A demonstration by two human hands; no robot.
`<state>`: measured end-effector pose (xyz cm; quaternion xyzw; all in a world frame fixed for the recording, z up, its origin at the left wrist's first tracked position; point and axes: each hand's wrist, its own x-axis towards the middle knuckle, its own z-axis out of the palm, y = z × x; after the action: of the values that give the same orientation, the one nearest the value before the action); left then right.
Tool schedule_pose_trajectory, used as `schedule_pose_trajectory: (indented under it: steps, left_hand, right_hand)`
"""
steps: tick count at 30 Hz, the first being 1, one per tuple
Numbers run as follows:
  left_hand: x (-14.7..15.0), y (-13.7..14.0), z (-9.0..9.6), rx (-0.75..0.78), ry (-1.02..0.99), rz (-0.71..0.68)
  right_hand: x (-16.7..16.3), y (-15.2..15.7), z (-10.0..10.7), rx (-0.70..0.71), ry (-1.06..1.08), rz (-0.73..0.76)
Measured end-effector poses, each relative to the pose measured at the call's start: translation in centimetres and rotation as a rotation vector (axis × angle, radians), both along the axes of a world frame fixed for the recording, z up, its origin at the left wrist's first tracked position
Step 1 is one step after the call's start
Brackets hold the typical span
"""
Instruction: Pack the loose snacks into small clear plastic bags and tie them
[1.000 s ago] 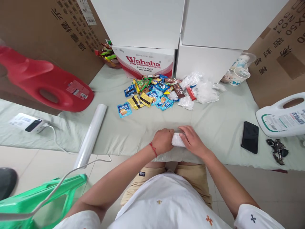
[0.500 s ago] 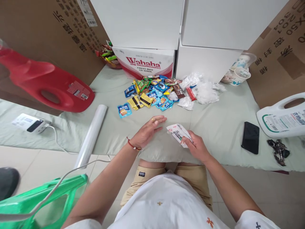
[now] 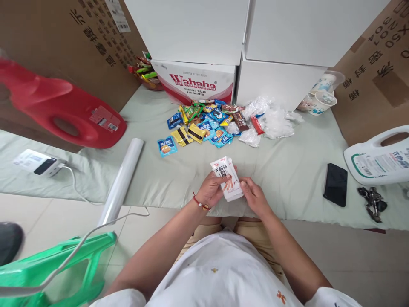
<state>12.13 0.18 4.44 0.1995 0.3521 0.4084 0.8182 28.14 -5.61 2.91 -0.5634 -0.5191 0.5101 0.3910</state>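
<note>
A white snack packet [image 3: 227,179] with dark and red print is held between my two hands over the near edge of the cloth-covered table [image 3: 179,183]. My left hand [image 3: 212,187] grips its left side, thumb across the front, fingers behind it. At the lower right edge, my right hand [image 3: 254,197] pinches the packet with thumb and fingers. Beyond the hands lies a pile of small snack packets [image 3: 207,121], mostly blue, yellow and green. One blue packet [image 3: 167,146] lies at its left front. Crumpled clear plastic wrappers [image 3: 276,121] adjoin the pile on the right.
Behind the pile stand a Wahaha carton [image 3: 194,83] and white boxes [image 3: 281,81]. Left are a red jug [image 3: 70,111], a white roll [image 3: 123,181] and a white device [image 3: 40,164]. A phone [image 3: 335,184], keys [image 3: 373,204] and white bottle [image 3: 380,157] lie right.
The left hand has moved right and taken hold of the white snack packet. The packet has turned more upright and shifted left, with the right hand still on its edge.
</note>
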Motion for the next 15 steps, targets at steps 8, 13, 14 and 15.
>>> schedule_pose_trajectory:
  steps: [8,13,14,15]
  left_hand:
    - [0.2,-0.1,-0.5,0.002,0.021,0.041]
    - [-0.1,0.4,-1.8,-0.032,0.029,0.063]
    - [0.1,0.3,-2.0,-0.041,0.031,0.069]
    - [0.3,0.1,-2.0,-0.041,0.031,0.070]
  right_hand:
    - [-1.0,-0.4,-0.9,-0.010,-0.005,-0.113]
    - [-0.4,-0.3,-0.7,-0.023,-0.108,0.023]
    - [-0.2,-0.3,-0.7,-0.029,-0.086,0.045]
    - [-0.1,-0.3,-0.7,-0.037,-0.049,0.048]
